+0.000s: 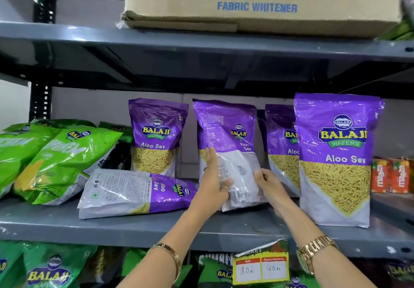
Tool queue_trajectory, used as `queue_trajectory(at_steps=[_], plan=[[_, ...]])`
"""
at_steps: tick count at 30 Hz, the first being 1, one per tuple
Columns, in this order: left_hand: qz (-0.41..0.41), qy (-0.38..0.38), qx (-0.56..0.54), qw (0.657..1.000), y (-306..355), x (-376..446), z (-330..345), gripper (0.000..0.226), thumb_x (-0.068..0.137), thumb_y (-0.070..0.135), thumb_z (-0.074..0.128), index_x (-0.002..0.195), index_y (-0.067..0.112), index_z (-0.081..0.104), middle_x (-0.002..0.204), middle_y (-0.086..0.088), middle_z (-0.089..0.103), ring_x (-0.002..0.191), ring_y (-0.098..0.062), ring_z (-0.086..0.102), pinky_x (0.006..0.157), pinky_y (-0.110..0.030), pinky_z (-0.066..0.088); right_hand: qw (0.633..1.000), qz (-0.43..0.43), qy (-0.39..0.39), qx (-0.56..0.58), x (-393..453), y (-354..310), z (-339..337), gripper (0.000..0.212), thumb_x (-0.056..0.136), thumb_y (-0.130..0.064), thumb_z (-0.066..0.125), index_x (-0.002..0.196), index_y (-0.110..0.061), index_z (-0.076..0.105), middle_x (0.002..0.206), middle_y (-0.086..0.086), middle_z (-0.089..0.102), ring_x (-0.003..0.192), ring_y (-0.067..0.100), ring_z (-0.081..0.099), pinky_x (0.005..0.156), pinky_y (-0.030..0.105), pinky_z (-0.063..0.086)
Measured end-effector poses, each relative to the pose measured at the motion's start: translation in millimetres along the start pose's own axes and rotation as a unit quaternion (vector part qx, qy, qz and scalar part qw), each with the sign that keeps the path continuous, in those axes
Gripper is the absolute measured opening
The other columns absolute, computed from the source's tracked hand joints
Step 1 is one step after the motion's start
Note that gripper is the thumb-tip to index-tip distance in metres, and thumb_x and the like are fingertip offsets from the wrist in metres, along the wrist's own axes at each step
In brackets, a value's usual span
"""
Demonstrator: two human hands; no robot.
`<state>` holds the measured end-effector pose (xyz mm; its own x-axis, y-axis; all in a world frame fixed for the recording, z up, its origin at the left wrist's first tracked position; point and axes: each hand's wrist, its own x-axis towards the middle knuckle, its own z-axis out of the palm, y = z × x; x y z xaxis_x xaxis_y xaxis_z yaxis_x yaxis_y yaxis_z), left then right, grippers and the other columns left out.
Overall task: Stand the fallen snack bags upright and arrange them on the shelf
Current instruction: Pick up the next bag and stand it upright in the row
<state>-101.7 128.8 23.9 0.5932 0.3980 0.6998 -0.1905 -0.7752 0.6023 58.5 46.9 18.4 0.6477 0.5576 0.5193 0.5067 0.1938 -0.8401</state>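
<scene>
My one head-worn camera looks forward, close to the middle shelf [134,227], at about its height.

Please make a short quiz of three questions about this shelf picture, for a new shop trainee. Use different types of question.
1. True or false: the purple bag held by the left hand and the right hand shows its back side to the camera.
2. How many purple bags still lie flat on the grey shelf?
3. What stands right of the front purple bag? A) orange drink cartons B) green bags C) a cardboard box

Key:
1. True, the printed back and barcode face us.
2. One, the lying bag left of the hands.
3. A, the orange drink cartons.
</scene>
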Motion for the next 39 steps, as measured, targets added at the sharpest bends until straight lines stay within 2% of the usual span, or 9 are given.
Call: queue_trajectory(at_steps=[4, 9, 13, 16, 20, 25, 29, 36, 39], plan=[[0.058, -0.024, 0.065, 0.996, -20, 0, -1, 0.098, 0.082, -0.015, 0.047, 0.131, 0.036, -0.02, 0.153, 0.004, -0.017, 0.137, -0.003, -0.01, 0.083, 0.018, 0.007, 0.999, 0.032, -0.028, 0.016, 1, 8, -1, 0.035, 0.09, -0.004, 0.051, 0.124, -0.011, 0.041, 0.108, 0.007, 0.058, 0.095, 0.018, 0.055, 0.075, 0.023, 0.045], [0.031, 0.024, 0.047, 0.998, -28, 1, 3, 0.104, 0.082, -0.007, 0.055, 0.136, 0.042, -0.018, 0.14, 0.017, 0.01, 0.112, 0.014, 0.026, 0.084, 0.007, 0.023, 0.998, 0.01, -0.061, -0.019, -3, 14, 0, 0.051, 0.091, -0.005, 0.05, 0.136, -0.015, 0.03, 0.127, 0.003, 0.048, 0.113, 0.016, 0.046, 0.096, 0.029, 0.038], [-0.018, 0.064, -0.023, 0.998, -30, 2, 5, 0.105, 0.081, 0.002, 0.065, 0.141, 0.03, -0.016, 0.148, 0.012, 0.016, 0.137, -0.008, 0.024, 0.111, -0.019, 0.025, 0.998, 0.0, -0.053, -0.037, -6, 12, 2, 0.05, 0.092, -0.009, 0.048, 0.138, -0.019, 0.032, 0.135, 0.002, 0.048, 0.116, 0.013, 0.044, 0.102, 0.032, 0.035], [-0.07, 0.088, -0.036, 0.993, -28, 3, 2, 0.088, 0.083, 0.027, 0.066, 0.147, 0.02, 0.004, 0.149, 0.0, 0.033, 0.132, -0.015, 0.037, 0.104, -0.027, 0.03, 0.998, -0.007, 0.034, -0.049, -8, 6, 2, 0.048, 0.093, -0.01, 0.047, 0.138, -0.013, 0.032, 0.143, 0.008, 0.042, 0.124, 0.022, 0.044, 0.106, 0.038, 0.033], [-0.114, 0.117, -0.077, 0.984, -22, 13, -3, 0.069, 0.085, 0.04, 0.06, 0.141, 0.019, 0.026, 0.141, -0.002, 0.045, 0.119, -0.012, 0.046, 0.092, -0.025, 0.031, 0.987, -0.065, 0.145, -0.033, -17, -2, 0, 0.036, 0.086, -0.01, 0.058, 0.12, -0.017, 0.046, 0.129, 0.006, 0.051, 0.098, 0.02, 0.056, 0.091, 0.047, 0.05], [-0.179, 0.028, -0.144, 0.973, -16, 21, 4, 0.033, 0.077, 0.025, 0.072, 0.104, 0.024, 0.053, 0.118, -0.003, 0.065, 0.088, -0.01, 0.06, 0.072, -0.021, 0.047, 0.987, -0.11, 0.064, -0.094, -22, -3, 9, 0.044, 0.083, -0.022, 0.065, 0.123, -0.025, 0.045, 0.117, -0.004, 0.044, 0.107, 0.017, 0.048, 0.094, 0.037, 0.044], [-0.157, 0.086, -0.109, 0.978, -11, 13, 12, 0.038, 0.075, 0.023, 0.075, 0.106, 0.019, 0.054, 0.112, -0.004, 0.066, 0.092, -0.013, 0.059, 0.079, -0.028, 0.048, 0.994, -0.079, 0.036, -0.07, -18, 0, 10, 0.049, 0.085, -0.021, 0.061, 0.131, -0.023, 0.043, 0.13, 0.006, 0.045, 0.116, 0.022, 0.048, 0.1, 0.043, 0.043], [-0.087, 0.139, -0.045, 0.985, 2, -9, 24, 0.058, 0.073, 0.03, 0.074, 0.124, 0.019, 0.052, 0.107, 0.011, 0.053, 0.101, -0.014, 0.055, 0.084, -0.025, 0.045, 0.997, -0.005, 0.055, 0.058, -12, -3, 8, 0.019, 0.089, -0.01, 0.054, 0.107, -0.015, 0.06, 0.102, 0.007, 0.063, 0.101, 0.028, 0.06, 0.082, 0.042, 0.054], [-0.056, 0.144, -0.032, 0.987, 5, -16, 30, 0.059, 0.071, 0.028, 0.075, 0.125, 0.018, 0.053, 0.112, 0.013, 0.053, 0.104, -0.009, 0.05, 0.092, -0.025, 0.041, 0.988, 0.06, 0.038, 0.138, -11, -7, 9, 0.017, 0.093, -0.008, 0.045, 0.09, -0.015, 0.061, 0.089, 0.007, 0.069, 0.084, 0.02, 0.061, 0.066, 0.026, 0.054]])
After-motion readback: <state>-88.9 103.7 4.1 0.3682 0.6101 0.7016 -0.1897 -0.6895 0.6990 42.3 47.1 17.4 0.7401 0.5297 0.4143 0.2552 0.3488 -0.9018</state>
